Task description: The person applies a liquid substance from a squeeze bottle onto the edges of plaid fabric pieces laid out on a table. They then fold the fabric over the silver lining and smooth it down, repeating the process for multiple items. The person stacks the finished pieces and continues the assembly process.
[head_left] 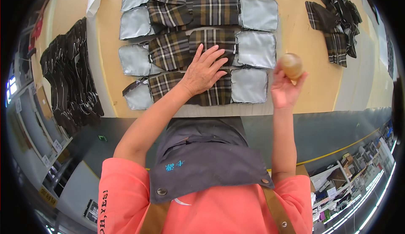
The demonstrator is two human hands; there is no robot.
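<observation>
Plaid fabric pieces (215,9) in brown, black and white lie in rows on the table, each row with pale grey lining panels (255,50) at its ends. My left hand (202,71) rests flat across the two nearest rows, fingers spread, with nothing in it. To the right of the panels, my right hand (284,88) is closed around a round, glossy, tan object (291,65). Its exact kind is unclear, as it is slightly blurred. Some cloth beneath my left hand and forearm is hidden.
A stack of dark fabric pieces (71,73) hangs over the table's left edge. Loose plaid pieces (335,27) lie in a heap at the far right. A white paper strip (94,2) sits at the back left. The wooden table (312,90) ends just before my body.
</observation>
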